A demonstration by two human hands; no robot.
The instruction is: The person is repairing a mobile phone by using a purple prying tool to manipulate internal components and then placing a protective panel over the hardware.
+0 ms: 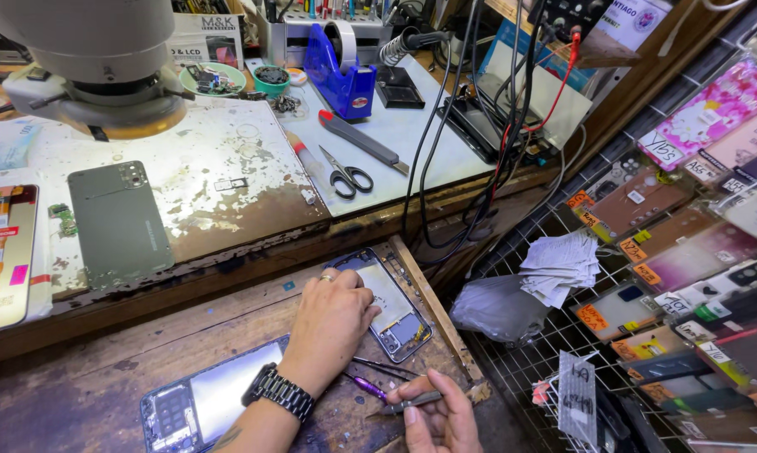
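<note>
My left hand (332,323), with a ring and a dark metal watch, lies curled over the near end of an opened phone frame (395,310) and pins it to the worn wooden tray (101,369). My right hand (441,419) sits at the bottom edge and pinches a thin grey tool (408,404) whose tip points left. A purple-handled tool (366,387) and black tweezers (387,367) lie between the two hands. A second opened phone (202,394) with a pale screen rests under my left forearm.
On the raised bench behind lie a green phone back cover (118,222), a display panel (1,252), scissors (349,178), a utility knife (361,138) and a blue tape dispenser (340,71). A microscope head (85,59) hangs top left. Cables (445,159) drape down; phone cases (689,252) fill the right grid.
</note>
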